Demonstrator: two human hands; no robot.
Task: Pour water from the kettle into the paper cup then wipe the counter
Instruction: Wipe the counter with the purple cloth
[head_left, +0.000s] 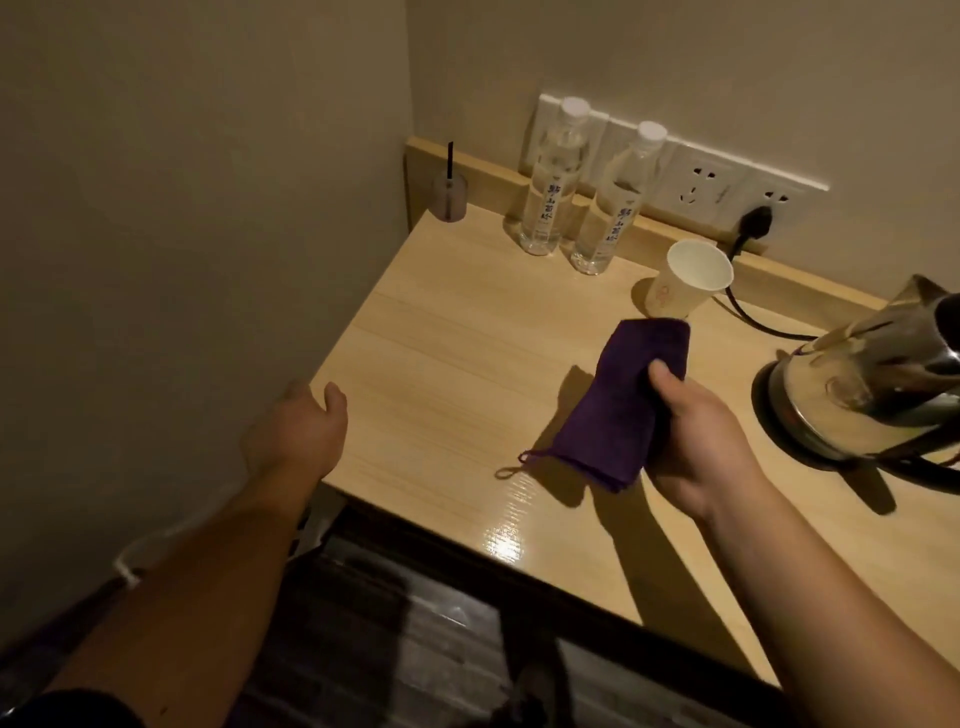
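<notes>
My right hand (693, 436) grips a folded purple cloth (618, 400) and holds it just above the light wooden counter (441, 364). A small loop hangs from the cloth's near corner. Behind the cloth stands a white paper cup (688, 278), upright and open at the top. The steel kettle (878, 379) sits on its black base at the right edge of view, its cord running to the wall. My left hand (301, 431) hovers at the counter's left front corner, fingers loosely apart, holding nothing.
Two clear water bottles (550, 182) (613, 208) stand at the back near white wall sockets (696, 182), one holding a black plug (753, 221). A small reed diffuser (449, 195) sits in the back left corner. Walls close the left and rear; dark floor lies below.
</notes>
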